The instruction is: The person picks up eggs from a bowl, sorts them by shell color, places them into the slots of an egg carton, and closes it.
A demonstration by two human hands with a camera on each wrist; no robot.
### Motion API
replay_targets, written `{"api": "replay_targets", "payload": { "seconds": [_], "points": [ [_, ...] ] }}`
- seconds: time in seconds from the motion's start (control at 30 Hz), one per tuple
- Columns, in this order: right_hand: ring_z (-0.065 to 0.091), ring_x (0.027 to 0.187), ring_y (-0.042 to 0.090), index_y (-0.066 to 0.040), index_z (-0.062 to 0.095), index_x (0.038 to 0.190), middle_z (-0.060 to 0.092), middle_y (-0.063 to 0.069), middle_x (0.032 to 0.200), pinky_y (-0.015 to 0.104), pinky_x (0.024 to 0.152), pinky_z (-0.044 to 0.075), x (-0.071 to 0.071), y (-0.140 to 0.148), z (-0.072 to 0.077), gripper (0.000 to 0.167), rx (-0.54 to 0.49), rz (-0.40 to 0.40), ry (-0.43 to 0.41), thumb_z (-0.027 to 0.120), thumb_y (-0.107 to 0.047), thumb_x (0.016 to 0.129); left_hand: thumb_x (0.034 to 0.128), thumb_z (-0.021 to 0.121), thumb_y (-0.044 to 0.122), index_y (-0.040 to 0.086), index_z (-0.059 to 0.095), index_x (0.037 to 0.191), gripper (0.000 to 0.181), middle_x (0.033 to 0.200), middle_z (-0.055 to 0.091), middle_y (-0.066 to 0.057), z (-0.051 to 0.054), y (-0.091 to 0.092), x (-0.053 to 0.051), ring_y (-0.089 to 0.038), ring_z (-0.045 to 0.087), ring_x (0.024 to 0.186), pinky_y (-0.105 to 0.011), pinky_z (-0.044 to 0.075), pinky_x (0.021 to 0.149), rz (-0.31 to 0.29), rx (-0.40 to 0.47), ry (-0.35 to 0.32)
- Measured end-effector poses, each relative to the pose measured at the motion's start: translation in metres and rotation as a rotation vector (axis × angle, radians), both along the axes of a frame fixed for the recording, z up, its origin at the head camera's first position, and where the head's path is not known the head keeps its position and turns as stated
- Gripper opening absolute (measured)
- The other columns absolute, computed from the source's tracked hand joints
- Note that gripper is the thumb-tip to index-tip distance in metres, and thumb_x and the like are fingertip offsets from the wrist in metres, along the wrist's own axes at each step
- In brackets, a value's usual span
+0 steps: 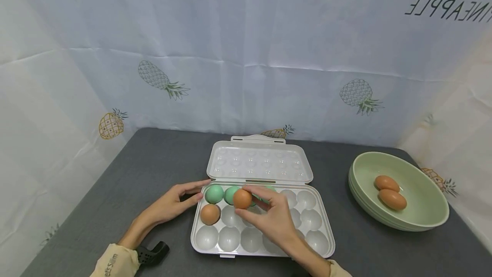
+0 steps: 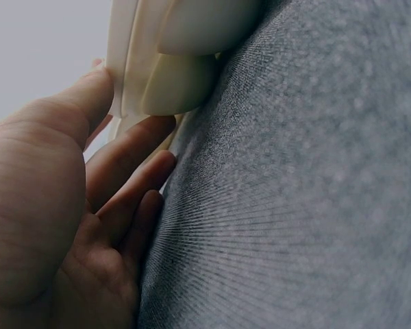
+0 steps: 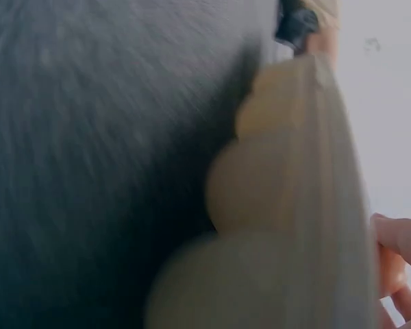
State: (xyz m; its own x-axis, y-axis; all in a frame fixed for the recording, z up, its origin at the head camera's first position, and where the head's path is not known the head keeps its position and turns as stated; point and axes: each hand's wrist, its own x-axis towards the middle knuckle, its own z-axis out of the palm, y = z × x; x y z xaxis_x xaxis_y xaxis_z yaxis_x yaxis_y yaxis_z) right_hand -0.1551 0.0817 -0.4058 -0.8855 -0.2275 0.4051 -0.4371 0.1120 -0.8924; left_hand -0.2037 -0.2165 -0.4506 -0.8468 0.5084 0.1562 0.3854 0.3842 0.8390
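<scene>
My right hand (image 1: 274, 215) pinches a brown egg (image 1: 242, 199) between thumb and fingers above the white egg box (image 1: 262, 253). In the right wrist view, this egg (image 3: 391, 271) shows partly behind the box's side. The back row holds several green eggs (image 1: 214, 194), some partly covered by my right hand. Another brown egg (image 1: 209, 214) sits in the middle row at the left end. My left hand (image 1: 173, 202) rests at the box's left edge, its fingers extended. In the left wrist view, the thumb touches the rim (image 2: 120, 75) and fingertips lie by the rounded underside.
The box's lid (image 1: 261, 161) lies open toward the back. At the right, a stack of light green bowls (image 1: 426, 200) carries two brown eggs (image 1: 392, 199) in the top one. A black strap (image 1: 153, 254) is by the left wrist. A pineapple-print cloth (image 1: 261, 97) hangs behind the grey table (image 1: 165, 153).
</scene>
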Motion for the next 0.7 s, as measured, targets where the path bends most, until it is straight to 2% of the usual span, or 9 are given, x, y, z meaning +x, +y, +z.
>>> {"api": "replay_targets", "payload": {
  "seconds": [0.17, 0.37, 0.7],
  "points": [
    [0.069, 0.110, 0.009, 0.002, 0.074, 0.117, 0.074, 0.017, 0.118, 0.026, 0.097, 0.057, 0.002, -0.013, -0.012, 0.046, 0.034, 0.048, -0.012, 0.089, 0.003, 0.073, 0.1058, 0.058, 0.021, 0.014, 0.056, 0.147, 0.042, 0.145, 0.062, -0.009, 0.001, 0.000, 0.000, 0.007, 0.050, 0.131, -0.012, 0.038, 0.108, -0.001, -0.007, 0.004],
    [0.069, 0.109, 0.013, 0.001, 0.075, 0.116, 0.070, 0.017, 0.116, 0.025, 0.099, 0.055, 0.001, -0.019, -0.019, 0.042, 0.055, 0.081, -0.023, 0.087, 0.002, 0.075, 0.1059, 0.058, 0.020, 0.014, 0.056, 0.147, 0.042, 0.145, 0.062, -0.009, 0.002, 0.000, 0.000, 0.006, 0.051, 0.131, -0.013, 0.039, 0.107, -0.002, -0.009, 0.010],
    [0.070, 0.105, 0.019, -0.002, 0.078, 0.112, 0.075, 0.008, 0.111, 0.024, 0.096, 0.057, 0.001, -0.022, -0.024, 0.042, 0.179, 0.042, 0.013, 0.090, 0.001, 0.072, 0.1058, 0.058, 0.023, 0.017, 0.056, 0.148, 0.042, 0.145, 0.062, -0.005, 0.002, -0.001, 0.000, 0.005, 0.049, 0.134, -0.015, 0.039, 0.109, 0.009, -0.034, 0.015]
  ]
}}
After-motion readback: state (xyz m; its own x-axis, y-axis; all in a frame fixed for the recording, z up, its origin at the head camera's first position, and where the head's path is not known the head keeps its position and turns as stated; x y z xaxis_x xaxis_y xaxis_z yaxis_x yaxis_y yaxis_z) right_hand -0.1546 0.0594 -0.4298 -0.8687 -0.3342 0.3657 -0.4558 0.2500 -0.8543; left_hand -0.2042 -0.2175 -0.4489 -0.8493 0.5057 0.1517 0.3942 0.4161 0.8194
